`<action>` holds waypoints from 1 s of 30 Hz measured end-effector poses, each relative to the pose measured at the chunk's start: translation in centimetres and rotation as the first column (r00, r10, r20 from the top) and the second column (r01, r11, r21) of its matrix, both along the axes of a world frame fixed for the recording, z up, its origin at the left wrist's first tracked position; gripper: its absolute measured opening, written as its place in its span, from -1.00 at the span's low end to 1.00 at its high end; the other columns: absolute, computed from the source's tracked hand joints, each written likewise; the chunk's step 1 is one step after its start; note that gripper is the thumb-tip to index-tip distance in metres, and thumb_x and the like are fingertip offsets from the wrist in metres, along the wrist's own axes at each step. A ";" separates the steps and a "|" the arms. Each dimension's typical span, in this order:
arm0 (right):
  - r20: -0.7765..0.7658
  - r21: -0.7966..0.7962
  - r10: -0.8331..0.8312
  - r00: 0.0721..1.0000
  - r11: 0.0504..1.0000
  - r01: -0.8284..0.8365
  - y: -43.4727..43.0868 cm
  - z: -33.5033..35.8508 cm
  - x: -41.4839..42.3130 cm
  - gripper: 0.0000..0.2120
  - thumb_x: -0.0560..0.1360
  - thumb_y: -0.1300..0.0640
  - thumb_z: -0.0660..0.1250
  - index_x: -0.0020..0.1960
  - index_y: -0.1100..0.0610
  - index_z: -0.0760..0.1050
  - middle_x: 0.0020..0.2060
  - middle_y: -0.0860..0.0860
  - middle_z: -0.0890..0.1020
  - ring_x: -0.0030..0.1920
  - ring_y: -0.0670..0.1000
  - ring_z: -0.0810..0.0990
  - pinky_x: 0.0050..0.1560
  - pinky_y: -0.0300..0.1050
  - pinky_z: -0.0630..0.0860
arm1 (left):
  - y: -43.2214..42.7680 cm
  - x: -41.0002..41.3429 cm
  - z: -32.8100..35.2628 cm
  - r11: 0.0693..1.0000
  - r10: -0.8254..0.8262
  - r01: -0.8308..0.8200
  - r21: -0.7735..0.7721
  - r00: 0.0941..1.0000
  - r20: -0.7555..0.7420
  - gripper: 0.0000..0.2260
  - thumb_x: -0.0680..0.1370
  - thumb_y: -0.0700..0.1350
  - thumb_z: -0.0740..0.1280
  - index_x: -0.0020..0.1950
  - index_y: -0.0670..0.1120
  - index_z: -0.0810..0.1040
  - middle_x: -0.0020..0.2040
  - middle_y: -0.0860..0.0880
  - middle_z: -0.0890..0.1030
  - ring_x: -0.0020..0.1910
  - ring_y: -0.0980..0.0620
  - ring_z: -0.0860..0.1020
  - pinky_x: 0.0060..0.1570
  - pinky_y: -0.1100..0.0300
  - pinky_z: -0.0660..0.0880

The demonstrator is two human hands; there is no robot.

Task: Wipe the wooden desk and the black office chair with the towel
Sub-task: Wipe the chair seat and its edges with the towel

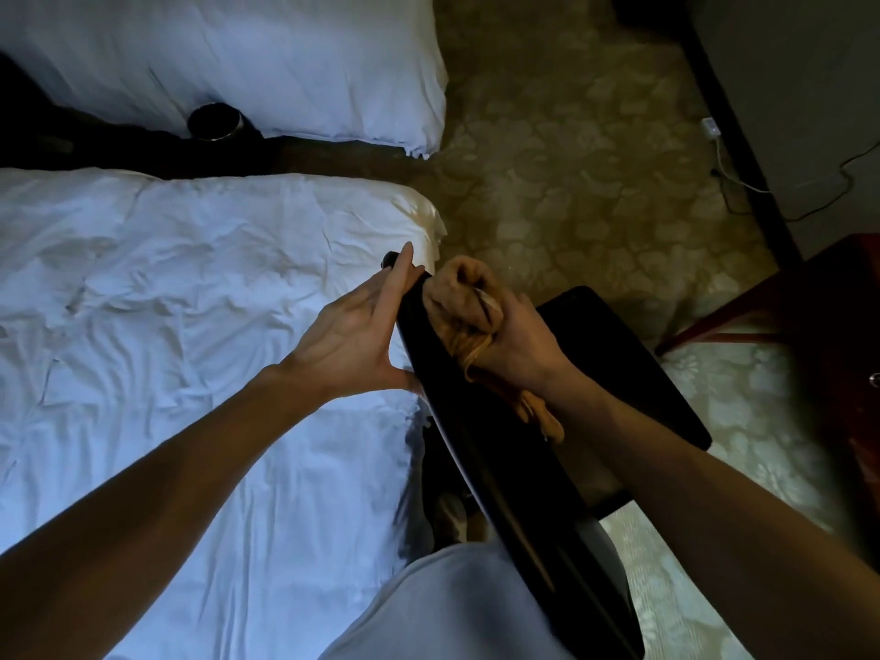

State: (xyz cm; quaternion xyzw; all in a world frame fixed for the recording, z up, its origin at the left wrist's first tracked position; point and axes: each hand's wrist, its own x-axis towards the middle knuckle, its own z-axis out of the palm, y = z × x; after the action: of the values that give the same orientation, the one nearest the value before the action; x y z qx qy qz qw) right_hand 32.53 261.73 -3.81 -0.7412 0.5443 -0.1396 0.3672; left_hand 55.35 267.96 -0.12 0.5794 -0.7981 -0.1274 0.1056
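Note:
The black office chair (505,469) stands in front of me, its backrest top edge running from the centre toward the lower right, its seat (633,369) beyond. My right hand (516,345) grips a bunched tan towel (459,297) and presses it on the upper end of the backrest. My left hand (357,335) lies flat with straight fingers against the left side of the backrest. A corner of the reddish wooden desk (819,316) shows at the right edge.
A white bed (190,350) lies close on the left of the chair, a second bed (238,54) behind it, with a dark round bin (214,120) between them. Patterned carpet (571,159) spreads ahead. A white cable and plug (724,159) lie by the wall.

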 end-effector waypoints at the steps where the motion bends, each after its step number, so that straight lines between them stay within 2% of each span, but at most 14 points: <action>1: -0.015 0.008 0.010 1.000 1.000 -0.010 -0.6 -0.8 0.1 -0.22 0.22 -0.39 0.44 0.35 -0.10 0.41 0.11 -0.04 0.61 0.12 0.07 0.62 0.01 0.15 0.64 | 0.1 0.1 0.2 1.000 0.014 -0.014 0.013 1.000 -0.008 0.37 0.24 0.39 0.56 0.66 -0.11 -0.29 0.63 -0.04 0.27 0.59 -0.03 0.26 0.33 0.15 0.39; 4: -0.008 0.029 -0.022 1.000 0.999 0.022 -1.2 -0.2 0.3 -0.19 0.23 -0.40 0.47 0.37 -0.08 0.40 0.13 -0.04 0.62 0.15 0.07 0.62 0.08 0.11 0.63 | -0.2 -0.1 0.7 0.998 0.046 -0.045 0.036 0.999 -0.026 0.35 0.25 0.38 0.56 0.66 -0.07 -0.31 0.63 0.04 0.27 0.57 0.04 0.26 0.31 0.21 0.37; 5: 0.026 0.041 -0.057 0.998 0.998 0.055 -1.2 0.2 0.2 -0.26 0.26 -0.32 0.52 0.33 -0.04 0.45 0.10 -0.04 0.64 0.13 0.04 0.63 0.08 0.03 0.63 | -0.3 -0.2 0.8 0.998 0.043 -0.042 0.035 0.999 -0.022 0.35 0.26 0.38 0.56 0.66 -0.06 -0.31 0.63 0.05 0.26 0.56 0.04 0.26 0.31 0.20 0.38; 7: 0.203 0.146 -0.256 0.945 0.962 0.230 -1.3 1.2 0.1 -0.63 0.34 0.01 0.58 0.09 0.02 0.57 -0.05 -0.05 0.68 0.02 -0.01 0.68 0.00 -0.17 0.63 | -0.3 -0.4 1.0 1.000 0.016 -0.017 0.020 1.000 0.005 0.33 0.26 0.41 0.53 0.67 -0.05 -0.28 0.62 0.06 0.28 0.56 0.02 0.28 0.32 0.14 0.43; 9: 0.414 0.320 -0.535 0.736 0.843 0.433 -1.9 2.6 0.4 -0.80 0.41 0.22 0.55 -0.07 0.01 0.59 -0.05 0.02 0.71 0.06 0.08 0.70 0.11 -0.04 0.65 | 0.5 -0.5 0.9 1.000 -0.005 0.006 -0.013 0.999 0.040 0.30 0.25 0.49 0.46 0.69 -0.06 -0.21 0.61 0.03 0.31 0.54 -0.02 0.33 0.28 0.07 0.50; 11: 0.505 0.443 -0.645 0.574 0.764 0.469 -2.2 4.7 0.5 -0.85 0.47 0.20 0.52 -0.01 0.07 0.60 -0.01 0.10 0.70 0.07 0.11 0.69 0.14 0.00 0.64 | 1.6 -0.5 0.8 1.000 0.001 0.001 -0.026 0.998 0.064 0.27 0.24 0.55 0.40 0.70 -0.05 -0.11 0.60 0.01 0.33 0.53 -0.03 0.36 0.28 0.06 0.51; 15: 0.505 0.411 -0.586 0.633 0.809 0.421 -0.9 6.8 -1.3 -0.77 0.57 0.23 0.42 0.21 0.22 0.55 -0.11 0.00 0.62 -0.15 -0.06 0.62 -0.26 -0.31 0.56 | 3.5 -0.3 1.6 0.998 0.003 -0.006 0.068 0.999 0.047 0.17 0.26 0.68 0.17 0.69 0.07 -0.05 0.65 0.06 0.22 0.63 -0.02 0.14 0.45 0.02 0.35; 18: 0.522 0.440 -0.567 0.637 0.819 0.369 1.3 6.9 -3.2 -0.75 0.60 0.24 0.34 0.25 0.28 0.54 -0.16 -0.01 0.61 -0.20 -0.03 0.60 -0.27 -0.23 0.56 | 4.7 -1.3 2.4 0.983 0.088 -0.078 0.166 0.995 -0.054 0.01 0.34 0.68 -0.01 0.67 0.18 0.01 0.65 0.14 0.19 0.65 0.01 0.06 0.49 0.00 0.28; 20: 0.548 0.479 -0.609 0.574 0.791 0.381 3.0 7.0 -4.2 -0.84 0.61 0.17 0.34 0.18 0.18 0.54 -0.04 0.04 0.64 -0.07 0.04 0.64 -0.10 -0.08 0.62 | 5.4 -2.3 2.7 0.967 0.199 -0.164 0.196 0.965 -0.172 -0.19 0.47 0.56 0.11 0.63 0.19 0.21 0.60 0.14 0.31 0.59 0.06 0.27 0.49 0.01 0.29; 22: 0.581 0.517 -0.656 0.482 0.755 0.404 4.9 7.4 -5.4 -0.84 0.60 0.11 0.39 0.16 0.04 0.51 0.10 0.07 0.68 0.07 0.08 0.68 0.14 0.07 0.64 | 5.9 -3.7 3.3 0.957 0.286 -0.245 0.153 0.877 -0.386 -0.53 0.57 0.25 0.36 0.42 0.10 0.54 0.38 0.11 0.59 0.34 0.14 0.56 0.43 0.01 0.42; 23: 0.607 0.540 -0.658 0.445 0.753 0.375 5.9 7.7 -6.1 -0.77 0.58 0.11 0.40 0.22 0.06 0.51 0.12 0.10 0.69 0.09 0.09 0.70 0.19 0.10 0.63 | 6.3 -4.6 3.7 0.952 0.303 -0.274 0.133 0.815 -0.494 -0.70 0.57 0.09 0.45 0.26 0.02 0.64 0.21 0.11 0.69 0.21 0.17 0.63 0.36 0.02 0.50; 25: 0.652 0.580 -0.646 0.397 0.762 0.288 8.3 8.3 -7.8 -0.59 0.56 0.12 0.39 0.38 0.17 0.49 0.17 0.16 0.69 0.15 0.12 0.70 0.19 0.07 0.64 | 7.1 -6.7 4.8 0.941 0.323 -0.310 0.135 0.705 -0.631 -0.90 0.56 -0.10 0.50 -0.02 -0.12 0.68 -0.07 0.05 0.73 0.00 0.11 0.69 0.22 0.01 0.58; 27: 0.671 0.611 -0.648 0.361 0.758 0.228 11.1 9.2 -9.8 -0.62 0.63 0.16 0.29 0.42 0.24 0.49 0.23 0.20 0.66 0.25 0.15 0.65 0.22 0.01 0.61 | 8.1 -9.3 5.8 0.947 0.299 -0.293 0.132 0.649 -0.700 -0.81 0.58 -0.09 0.47 -0.16 -0.17 0.65 -0.18 -0.01 0.73 -0.09 0.01 0.70 0.15 0.00 0.60; 30: 0.686 0.646 -0.663 0.302 0.745 0.167 15.6 10.3 -13.3 -0.69 0.71 0.16 0.11 0.31 0.23 0.55 0.12 0.14 0.71 0.20 0.14 0.65 0.28 0.04 0.55 | 10.1 -13.5 7.3 0.981 0.194 -0.155 0.120 0.684 -0.703 -0.68 0.63 0.10 0.37 -0.15 -0.11 0.65 -0.18 0.01 0.72 -0.08 0.04 0.69 0.12 0.06 0.56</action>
State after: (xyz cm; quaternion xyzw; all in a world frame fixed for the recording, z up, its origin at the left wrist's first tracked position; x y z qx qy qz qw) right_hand 19.24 277.36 6.53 -0.2658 0.4588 -0.4684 0.7067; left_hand 41.88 278.01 7.15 0.5609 -0.6330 -0.3506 0.4023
